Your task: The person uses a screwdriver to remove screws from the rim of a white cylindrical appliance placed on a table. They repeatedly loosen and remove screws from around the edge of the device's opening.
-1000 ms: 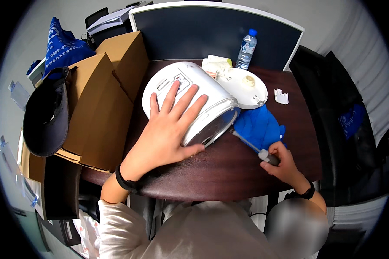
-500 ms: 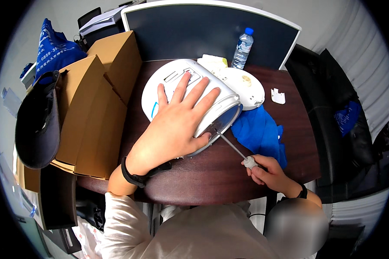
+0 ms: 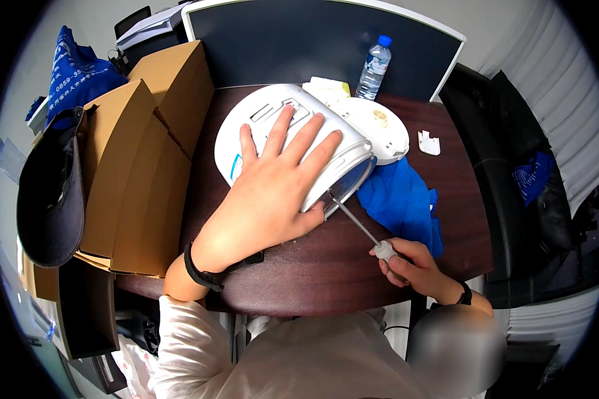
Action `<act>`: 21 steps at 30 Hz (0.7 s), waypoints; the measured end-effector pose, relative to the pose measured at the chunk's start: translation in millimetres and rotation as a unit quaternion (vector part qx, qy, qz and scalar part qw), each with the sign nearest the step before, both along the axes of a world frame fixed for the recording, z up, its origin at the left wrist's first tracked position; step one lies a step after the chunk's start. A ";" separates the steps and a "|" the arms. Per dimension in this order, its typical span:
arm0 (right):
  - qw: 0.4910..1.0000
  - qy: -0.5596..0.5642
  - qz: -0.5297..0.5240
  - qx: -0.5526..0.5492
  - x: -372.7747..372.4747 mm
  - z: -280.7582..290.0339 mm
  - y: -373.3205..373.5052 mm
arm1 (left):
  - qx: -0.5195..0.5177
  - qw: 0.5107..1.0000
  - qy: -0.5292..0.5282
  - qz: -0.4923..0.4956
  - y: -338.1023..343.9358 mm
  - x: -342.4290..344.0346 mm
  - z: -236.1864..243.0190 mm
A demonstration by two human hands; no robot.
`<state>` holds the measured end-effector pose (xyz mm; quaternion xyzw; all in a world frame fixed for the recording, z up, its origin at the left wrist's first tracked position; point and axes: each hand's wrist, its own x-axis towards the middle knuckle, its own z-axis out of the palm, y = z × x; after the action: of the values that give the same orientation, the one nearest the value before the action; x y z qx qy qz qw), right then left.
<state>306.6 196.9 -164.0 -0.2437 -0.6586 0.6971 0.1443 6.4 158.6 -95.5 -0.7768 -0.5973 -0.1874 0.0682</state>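
A white rounded appliance housing (image 3: 343,122) lies on its side on the dark wooden table. My left hand (image 3: 276,176) rests across it with the fingers spread and the thumb by its open end. In my right hand (image 3: 416,266) is a screwdriver (image 3: 357,221), gripped by its pale handle. The shaft points up and left, and its tip reaches into the housing's open end; what it touches there is too small to make out. Behind the housing lies a round white lid-like part (image 3: 391,136). A blue cloth (image 3: 399,199) is spread to the right of the open end.
Cardboard boxes (image 3: 136,179) stand at the left, with a dark cap (image 3: 53,193) hung on them and a blue bag (image 3: 83,76) behind. A water bottle (image 3: 374,70) stands before the dark partition (image 3: 286,46). A small white piece (image 3: 429,143) lies at the right.
The whole view has shifted slightly. My left hand still lies on the housing, and the screwdriver keeps nearly the same angle at its open end.
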 end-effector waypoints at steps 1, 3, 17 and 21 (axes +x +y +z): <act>1.000 -0.003 -0.001 0.000 -0.7 -0.2 -0.1 | 0.000 1.000 0.000 0.001 0.2 0.2 0.1; 1.000 -0.008 -0.004 0.010 -1.1 -1.2 -0.2 | 0.001 1.000 -0.002 0.000 -0.2 -0.2 0.0; 0.995 -0.036 -0.018 -0.097 -2.1 26.0 -3.0 | 0.010 1.000 0.004 -0.002 -0.1 -0.7 -1.6; 0.991 -0.029 0.008 -0.131 0.1 26.1 -0.8 | 0.013 1.000 0.007 -0.005 1.5 -0.5 -1.0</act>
<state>306.6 196.1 -138.0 -0.2758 -0.5678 0.7708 0.0864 5.8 160.1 -96.5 -0.7802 -0.5904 -0.1903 0.0811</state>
